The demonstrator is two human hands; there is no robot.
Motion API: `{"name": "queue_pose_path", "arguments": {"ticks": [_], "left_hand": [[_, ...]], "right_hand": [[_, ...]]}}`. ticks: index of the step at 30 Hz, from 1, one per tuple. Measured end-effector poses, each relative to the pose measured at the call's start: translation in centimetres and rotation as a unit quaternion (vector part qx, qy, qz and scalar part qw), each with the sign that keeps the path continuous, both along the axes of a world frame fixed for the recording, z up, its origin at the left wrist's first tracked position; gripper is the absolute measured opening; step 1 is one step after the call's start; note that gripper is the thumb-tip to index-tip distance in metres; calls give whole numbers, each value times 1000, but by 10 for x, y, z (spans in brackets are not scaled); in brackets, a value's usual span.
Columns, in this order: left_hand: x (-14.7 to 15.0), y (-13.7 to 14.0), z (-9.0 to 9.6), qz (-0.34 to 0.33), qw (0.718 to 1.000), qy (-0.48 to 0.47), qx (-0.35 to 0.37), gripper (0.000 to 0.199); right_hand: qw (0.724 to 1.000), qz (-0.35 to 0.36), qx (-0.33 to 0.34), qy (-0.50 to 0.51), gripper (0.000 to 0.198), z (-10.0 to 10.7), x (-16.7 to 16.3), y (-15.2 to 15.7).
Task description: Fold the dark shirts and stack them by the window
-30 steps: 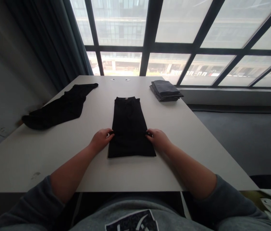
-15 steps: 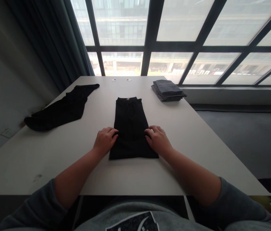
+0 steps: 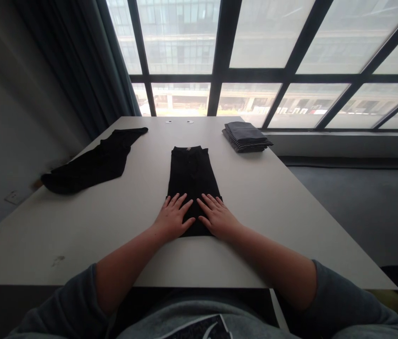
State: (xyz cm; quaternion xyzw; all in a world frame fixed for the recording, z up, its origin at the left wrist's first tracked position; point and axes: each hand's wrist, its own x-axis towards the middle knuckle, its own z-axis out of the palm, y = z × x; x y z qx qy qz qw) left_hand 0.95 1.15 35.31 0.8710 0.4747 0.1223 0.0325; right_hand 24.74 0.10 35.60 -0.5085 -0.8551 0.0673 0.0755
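A black folded garment [image 3: 192, 172] lies flat on the white table in front of me, its collar-like edge with a small label at the far end. My left hand [image 3: 174, 217] rests on the left part of its near end, fingers spread. Opposite it, my right hand [image 3: 217, 216] lies flat on the right part, also with fingers apart. Both palms cover much of the cloth's near section, and neither hand grips anything. Between the two thumbs a strip of black cloth stays visible.
Another black garment [image 3: 93, 162] lies loosely spread at the table's left side. A stack of folded grey and striped cloths [image 3: 246, 136] sits at the far right corner. The white table [image 3: 273, 207] reaches to the large window [image 3: 255, 99]; a dark curtain [image 3: 79, 61] hangs at left.
Both hands have moved inward from the garment's side edges onto its near section. Their fingers, bent at the edges before, are now spread flat on the cloth.
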Motion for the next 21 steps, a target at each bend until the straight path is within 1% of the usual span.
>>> {"name": "queue_pose_path", "arguments": {"ticks": [6, 12, 15, 18, 21], "left_hand": [[1, 2, 2, -3, 1000, 7, 3, 66], [1, 2, 7, -7, 999, 37, -21, 68], [0, -9, 5, -13, 999, 35, -18, 68], [-4, -27, 0, -19, 999, 28, -7, 69], [-12, -36, -1, -32, 999, 7, 3, 67]], "right_hand": [[1000, 2, -7, -12, 72, 5, -1, -3], [999, 9, -14, -33, 76, 13, -3, -6], [999, 18, -14, -34, 76, 14, -3, -17], [999, 27, -11, -31, 78, 13, -4, -35], [999, 39, 0, -2, 77, 16, 0, -44]]}}
